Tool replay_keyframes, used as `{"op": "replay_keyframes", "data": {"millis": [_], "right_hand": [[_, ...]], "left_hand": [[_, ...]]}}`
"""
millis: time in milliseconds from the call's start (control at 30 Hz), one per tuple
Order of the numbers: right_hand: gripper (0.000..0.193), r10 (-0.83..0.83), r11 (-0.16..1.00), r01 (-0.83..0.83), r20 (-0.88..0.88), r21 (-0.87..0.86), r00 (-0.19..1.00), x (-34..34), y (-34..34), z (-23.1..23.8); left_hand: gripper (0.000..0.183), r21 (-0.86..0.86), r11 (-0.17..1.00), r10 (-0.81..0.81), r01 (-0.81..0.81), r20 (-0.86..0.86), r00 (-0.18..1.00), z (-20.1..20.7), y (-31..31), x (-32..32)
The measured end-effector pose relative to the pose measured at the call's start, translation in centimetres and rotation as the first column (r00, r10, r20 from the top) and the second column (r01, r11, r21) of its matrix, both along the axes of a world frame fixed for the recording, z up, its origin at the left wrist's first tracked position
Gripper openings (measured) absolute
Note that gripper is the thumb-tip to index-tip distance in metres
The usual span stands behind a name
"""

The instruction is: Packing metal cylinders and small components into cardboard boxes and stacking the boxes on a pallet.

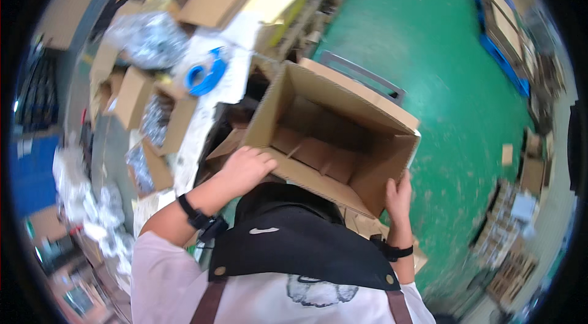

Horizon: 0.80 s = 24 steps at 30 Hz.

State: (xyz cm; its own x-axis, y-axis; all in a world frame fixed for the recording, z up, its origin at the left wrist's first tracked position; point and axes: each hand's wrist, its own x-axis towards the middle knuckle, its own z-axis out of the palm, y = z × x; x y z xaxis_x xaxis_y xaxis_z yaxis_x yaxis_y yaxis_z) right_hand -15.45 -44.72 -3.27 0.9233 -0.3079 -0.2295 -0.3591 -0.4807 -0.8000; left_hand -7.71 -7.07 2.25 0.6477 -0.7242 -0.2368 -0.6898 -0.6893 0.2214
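Observation:
A large brown cardboard box (343, 186) with an open top is in front of my body, tilted so that I look into it. Folded flaps show along its bottom. My left hand (248, 168) curls its fingers over the near left edge of the box. At the right side, my right hand (399, 196) grips the wall near its near right corner, with the thumb up and part of the fingers hidden behind the cardboard.
Left of the box, a cluttered worktable holds a blue tape dispenser (205, 73), a plastic-wrapped bundle (150, 39) and an open carton of bagged parts (158, 117). A grey metal frame (364, 76) stands beyond the box. Green floor (429, 36) and a blue pallet (505, 64) lie to the right.

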Motion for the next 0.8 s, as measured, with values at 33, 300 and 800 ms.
{"op": "replay_keyframes", "data": {"millis": [33,300,800], "right_hand": [[0.044,0.038,0.996,-0.035,0.026,-0.083,0.999,0.3,0.6,-0.4],[0.060,0.044,0.984,-0.031,0.069,-0.175,0.997,-0.5,0.8,0.5],[0.028,0.836,-0.544,-0.824,0.187,0.159,-0.516,-10.2,69.1,18.3]], "left_hand": [[0.020,0.015,1.000,0.008,-0.008,-0.020,1.000,0.0,0.7,-0.2],[0.049,-0.705,0.671,0.404,-0.231,0.087,0.911,-0.4,7.7,-9.1],[0.073,-0.131,-0.754,0.608,-0.644,0.233,-0.759,-3.1,64.4,-50.1]]}}
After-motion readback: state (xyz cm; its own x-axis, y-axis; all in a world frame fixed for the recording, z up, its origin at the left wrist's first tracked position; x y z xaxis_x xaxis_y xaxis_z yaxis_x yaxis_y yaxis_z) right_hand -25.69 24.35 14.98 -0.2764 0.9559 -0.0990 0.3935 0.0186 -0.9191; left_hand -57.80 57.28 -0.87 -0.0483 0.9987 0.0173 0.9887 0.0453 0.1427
